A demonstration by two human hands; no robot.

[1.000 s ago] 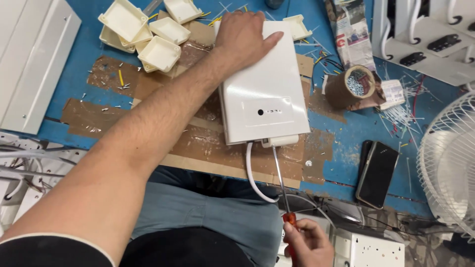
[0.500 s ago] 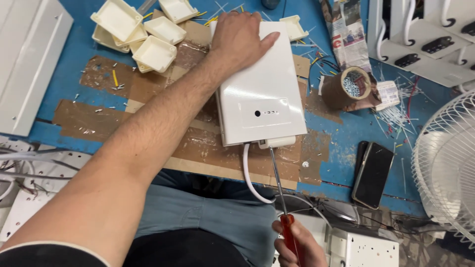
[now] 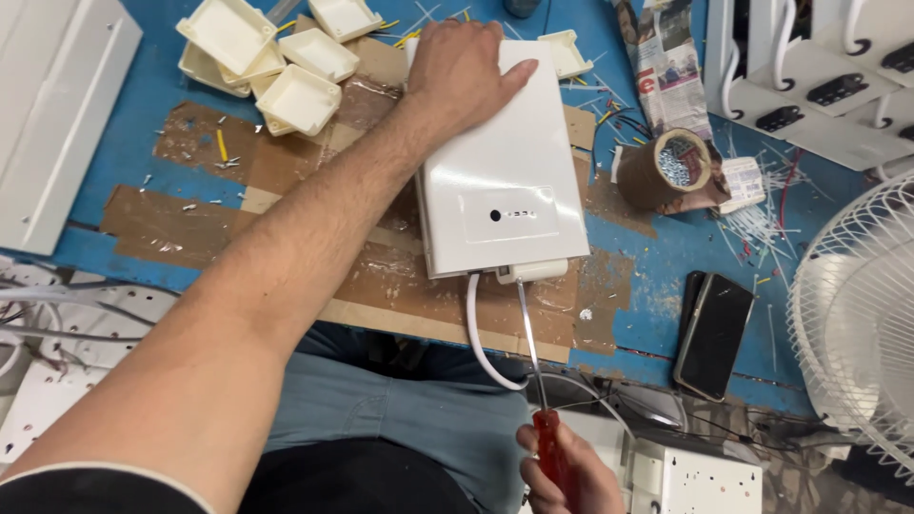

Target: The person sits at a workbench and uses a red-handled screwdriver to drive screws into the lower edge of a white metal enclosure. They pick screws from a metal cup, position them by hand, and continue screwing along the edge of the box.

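On a blue workbench, a left hand pressed flat on a white rectangular plastic enclosure while a right hand gripped a red-handled long-shafted screwdriver that could slip off the enclosure's near edge.

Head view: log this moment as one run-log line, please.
left hand: flat on white box | right hand: grip on red-handled screwdriver, tip at box's near edge | white cable exits there | surface: blue bench
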